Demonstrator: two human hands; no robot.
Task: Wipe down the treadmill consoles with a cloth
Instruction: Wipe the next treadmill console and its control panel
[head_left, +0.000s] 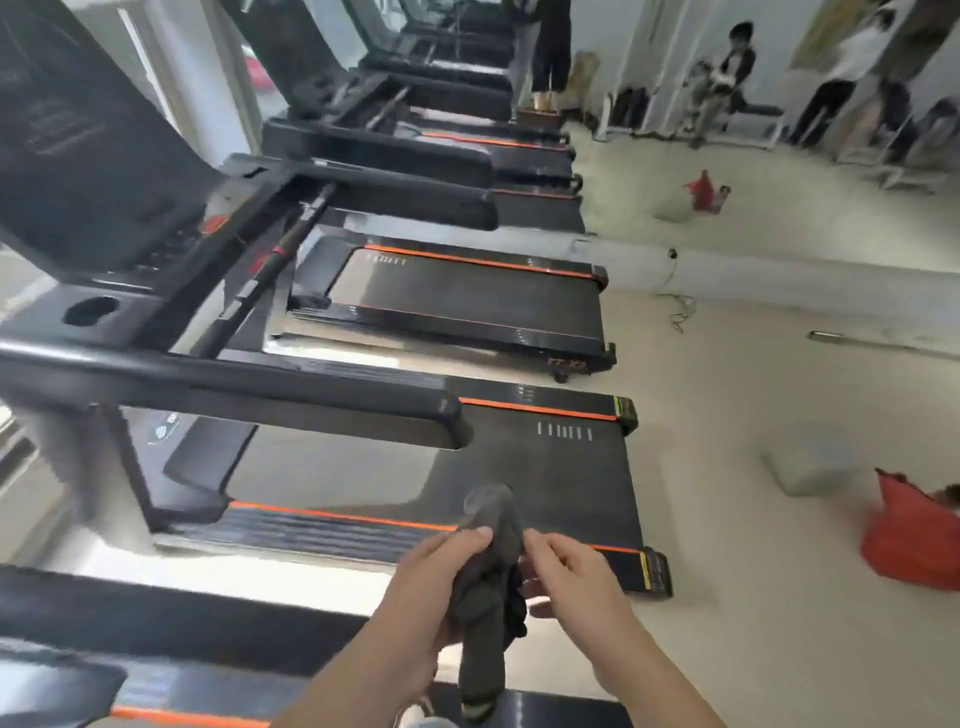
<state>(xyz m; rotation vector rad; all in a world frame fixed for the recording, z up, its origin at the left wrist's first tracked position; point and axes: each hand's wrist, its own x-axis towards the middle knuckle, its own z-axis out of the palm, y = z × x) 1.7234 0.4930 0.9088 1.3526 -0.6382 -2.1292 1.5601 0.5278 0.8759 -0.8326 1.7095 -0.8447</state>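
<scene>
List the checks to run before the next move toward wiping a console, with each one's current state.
1. Cloth held: ok, left hand grips the cloth.
2. Right hand hold: cannot tell, its fingers curl beside the cloth.
3. Cloth spread flat for wiping: not ok, bunched and hanging.
4. Cloth at console: not ok, console stands apart at the left.
5. Console surface dirt: cannot tell, blurred.

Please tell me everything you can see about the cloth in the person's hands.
The cloth is dark grey, soft-looking, crumpled into a long bunch. It is held nearly upright: the top end rises above the left hand, which grips its middle, and the rest hangs down. Fingers of the right hand reach its side; their grip is unclear.
</scene>
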